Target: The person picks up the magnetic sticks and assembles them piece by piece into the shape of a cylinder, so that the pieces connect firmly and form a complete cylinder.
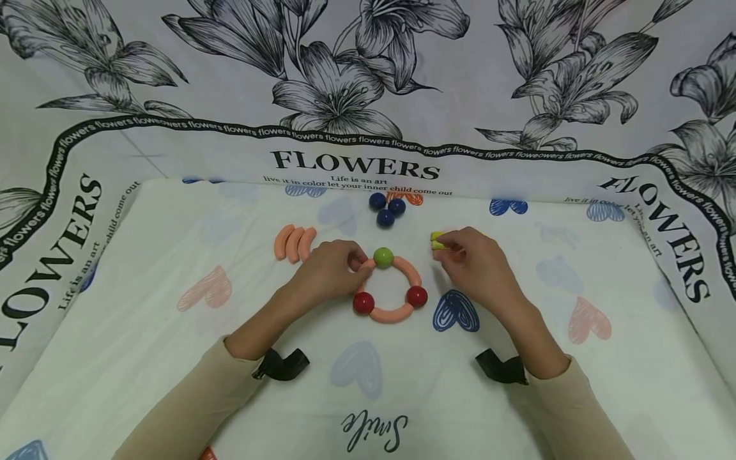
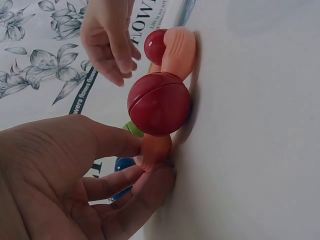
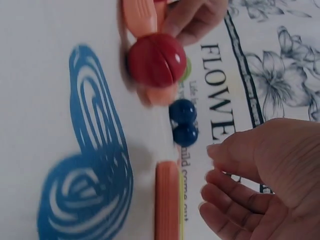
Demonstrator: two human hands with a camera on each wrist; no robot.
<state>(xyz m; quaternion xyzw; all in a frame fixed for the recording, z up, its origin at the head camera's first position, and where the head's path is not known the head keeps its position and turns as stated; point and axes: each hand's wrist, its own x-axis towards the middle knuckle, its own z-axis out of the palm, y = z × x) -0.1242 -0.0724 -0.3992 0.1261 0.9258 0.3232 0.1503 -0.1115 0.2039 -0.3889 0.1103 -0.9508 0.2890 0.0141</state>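
My left hand (image 1: 333, 268) pinches a curved orange magnetic-looking piece (image 2: 157, 150) between thumb and fingers. This piece forms the upper left side of a ring of curved orange pieces (image 1: 392, 315) and balls. The ring has a green ball (image 1: 383, 257) at the far end, one red ball (image 1: 363, 303) at the near left and another red ball (image 1: 416, 296) at the right. My right hand (image 1: 478, 263) hovers by small yellow sticks (image 1: 434, 245), its fingers loosely bent with nothing between them in the right wrist view. A straight orange stick (image 3: 167, 200) lies there, edged by yellow.
Three blue balls (image 1: 386, 218) sit together beyond the ring. Three curved orange pieces (image 1: 294, 243) lie side by side at the left, beyond my left wrist. Underneath is a white cloth (image 1: 276, 409) printed with hearts. A flower-printed cloth (image 1: 230, 70) stretches along the back.
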